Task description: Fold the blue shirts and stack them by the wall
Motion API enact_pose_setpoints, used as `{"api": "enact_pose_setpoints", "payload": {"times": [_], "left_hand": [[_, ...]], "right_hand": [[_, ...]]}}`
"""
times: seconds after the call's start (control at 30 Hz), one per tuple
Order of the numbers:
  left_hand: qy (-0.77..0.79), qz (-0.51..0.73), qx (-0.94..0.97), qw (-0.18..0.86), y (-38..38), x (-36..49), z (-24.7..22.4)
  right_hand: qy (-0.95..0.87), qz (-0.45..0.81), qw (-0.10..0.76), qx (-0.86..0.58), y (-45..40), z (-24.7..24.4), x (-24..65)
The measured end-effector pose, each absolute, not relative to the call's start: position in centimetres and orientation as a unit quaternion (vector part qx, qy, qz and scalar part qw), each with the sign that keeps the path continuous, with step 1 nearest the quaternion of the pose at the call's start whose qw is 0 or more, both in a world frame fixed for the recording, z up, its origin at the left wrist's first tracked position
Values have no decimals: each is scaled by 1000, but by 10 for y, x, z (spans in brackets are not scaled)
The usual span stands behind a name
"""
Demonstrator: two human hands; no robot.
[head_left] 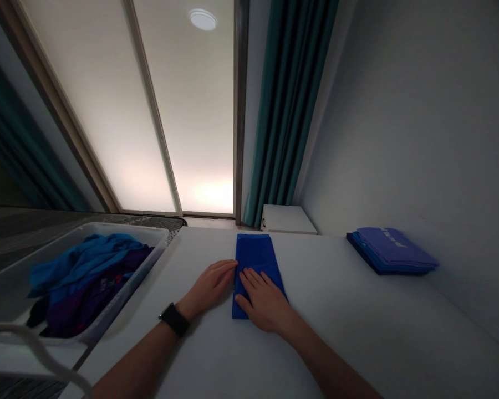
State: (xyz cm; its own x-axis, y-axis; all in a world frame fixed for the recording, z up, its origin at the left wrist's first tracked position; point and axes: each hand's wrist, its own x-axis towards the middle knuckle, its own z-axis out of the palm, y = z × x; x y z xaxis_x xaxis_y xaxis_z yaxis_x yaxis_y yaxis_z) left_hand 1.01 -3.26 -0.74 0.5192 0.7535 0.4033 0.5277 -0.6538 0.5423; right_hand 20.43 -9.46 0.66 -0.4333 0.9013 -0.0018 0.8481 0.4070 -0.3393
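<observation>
A blue cloth [255,249], folded into a long flat rectangle, lies on the white table [208,354] in front of me. My right hand [264,299] rests flat on its lower half, fingers stretched out and somewhat apart. At the cloth's left edge is my left hand [210,284], its fingers extended and the tips touching that edge. Neither hand grips the cloth. A dark watch [174,320] sits on my left wrist. The cloth's underside is hidden.
To the left stands a clear plastic bin [147,271] with crumpled blue and purple clothes [87,257]. A stack of folded garments [393,249], purple on top, lies at the right by the wall. Beyond the table is a white cabinet [289,219]. A pale curved tube [37,346] crosses the lower left.
</observation>
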Motion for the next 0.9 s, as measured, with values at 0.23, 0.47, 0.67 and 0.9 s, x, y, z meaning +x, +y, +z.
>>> {"api": "enact_pose_setpoints", "payload": {"times": [0.23, 0.47, 0.67, 0.9], "left_hand": [[332, 293, 885, 147, -43, 16, 2], [322, 248, 904, 131, -53, 17, 8], [322, 235, 909, 121, -55, 15, 6], [328, 233, 908, 117, -66, 31, 19]], "right_hand": [[-837, 130, 121, -518, -85, 7, 215], [-738, 122, 269, -606, -75, 23, 284], [-691, 218, 246, -644, -66, 10, 314], [-712, 203, 220, -635, -68, 4, 302]]}}
